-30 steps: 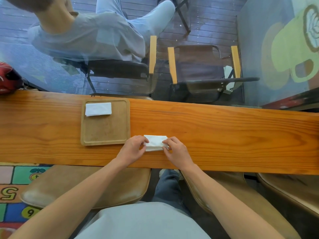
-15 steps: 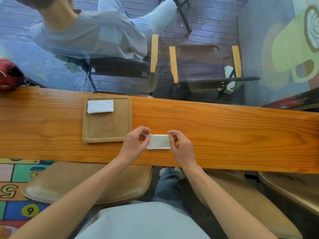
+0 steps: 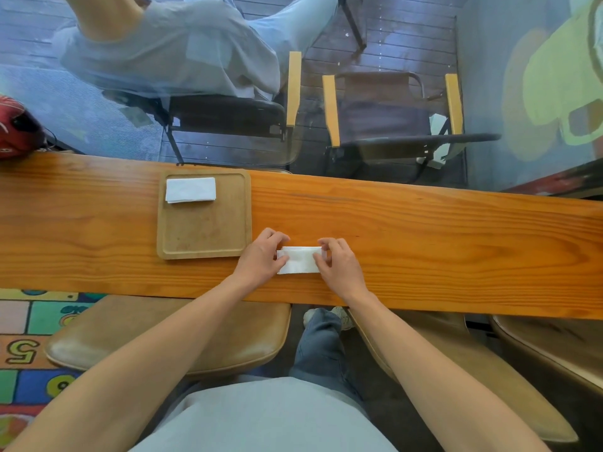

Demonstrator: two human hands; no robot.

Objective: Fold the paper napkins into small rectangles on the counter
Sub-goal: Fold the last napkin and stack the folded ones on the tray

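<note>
Now both hands pinch a small white folded paper napkin (image 3: 299, 260) flat on the long orange-brown wooden worktop (image 3: 424, 243).

Left hand (image 3: 261, 257) grips the napkin's left end, its fingers (image 3: 280, 238) curled narrow over the far corner with the thumb on the near side; right hand (image 3: 339, 265) holds the right end the same way, fingers (image 3: 326, 244) bent close over the far edge. The napkin lies as a small rectangle near the worktop's front edge, just right of the square light-wood tray (image 3: 204, 236) but apart from it. A second white folded napkin (image 3: 191, 189) lies in the tray's far left corner, well apart from the hands.
</note>
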